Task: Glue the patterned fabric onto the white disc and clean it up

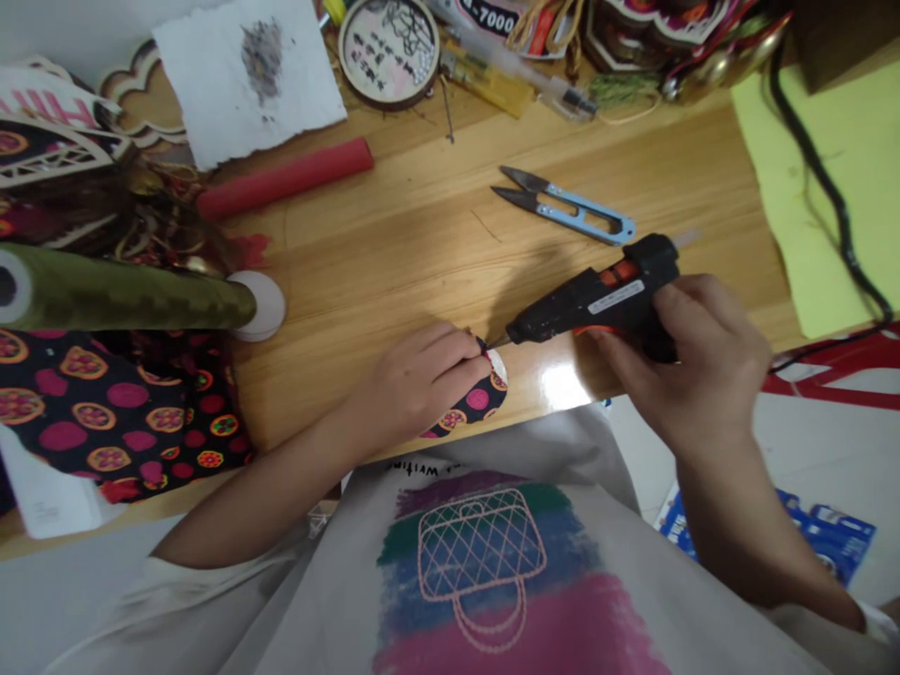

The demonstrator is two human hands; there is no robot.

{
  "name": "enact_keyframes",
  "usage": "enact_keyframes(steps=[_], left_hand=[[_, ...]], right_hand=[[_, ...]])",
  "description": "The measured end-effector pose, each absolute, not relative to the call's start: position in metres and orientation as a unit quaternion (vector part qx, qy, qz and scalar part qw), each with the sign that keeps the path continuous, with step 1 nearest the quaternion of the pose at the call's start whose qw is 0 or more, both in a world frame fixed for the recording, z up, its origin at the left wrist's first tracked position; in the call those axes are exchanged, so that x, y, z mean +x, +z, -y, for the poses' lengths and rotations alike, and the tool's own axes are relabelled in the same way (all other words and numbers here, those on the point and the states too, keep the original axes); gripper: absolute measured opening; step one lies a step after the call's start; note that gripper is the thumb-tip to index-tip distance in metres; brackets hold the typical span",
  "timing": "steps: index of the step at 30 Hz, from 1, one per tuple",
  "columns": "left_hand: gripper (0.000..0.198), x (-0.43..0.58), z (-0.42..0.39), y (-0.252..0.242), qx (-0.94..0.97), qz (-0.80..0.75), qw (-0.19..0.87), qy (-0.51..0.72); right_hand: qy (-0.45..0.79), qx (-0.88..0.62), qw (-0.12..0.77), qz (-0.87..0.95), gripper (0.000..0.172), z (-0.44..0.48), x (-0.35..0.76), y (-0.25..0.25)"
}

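Note:
My right hand (pixel 703 366) is wrapped round the handle of a black hot glue gun (pixel 597 300), a clear glue stick poking out of its back end. The gun's nozzle points left and meets the edge of a small patterned fabric piece (pixel 478 401), dark with pink and orange round motifs and a white patch at its right end. Closed on that fabric piece near the table's front edge is my left hand (pixel 414 384), its fingers covering part of it. Blue-handled thread snips (pixel 569 206) lie beyond the glue gun.
Around the table (pixel 394 253) lie a red roll (pixel 288 178), an olive thread spool (pixel 133 291), patterned cloth (pixel 105 412), a stained white sheet (pixel 253 84) and a round decorated disc (pixel 388 49). A black cable (pixel 808 159) crosses yellow paper (pixel 794 225) at the right.

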State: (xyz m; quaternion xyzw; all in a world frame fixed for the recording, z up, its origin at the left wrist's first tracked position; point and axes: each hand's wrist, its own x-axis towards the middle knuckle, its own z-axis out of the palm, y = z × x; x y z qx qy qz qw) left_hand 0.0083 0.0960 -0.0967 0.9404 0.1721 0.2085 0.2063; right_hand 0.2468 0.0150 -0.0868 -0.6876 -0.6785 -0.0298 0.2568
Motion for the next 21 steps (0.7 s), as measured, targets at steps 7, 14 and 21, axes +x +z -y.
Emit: enact_keyframes(steps=[7,14,21], left_hand=[[0.016,0.008,-0.095,-0.097,0.942,-0.167,0.207,0.207],[0.007,0.007,-0.101,-0.096,0.87,-0.237,0.328,0.282],[0.015,-0.002,-0.096,-0.071,0.856,-0.38,0.269,0.226]], right_hand=[[0.005,-0.68,0.247,0.69,0.016,-0.004,0.255,-0.078],[0.091,-0.769,0.252,0.58,0.035,0.001,0.255,-0.076],[0.122,-0.848,0.24,0.457,0.05,-0.008,0.248,-0.08]])
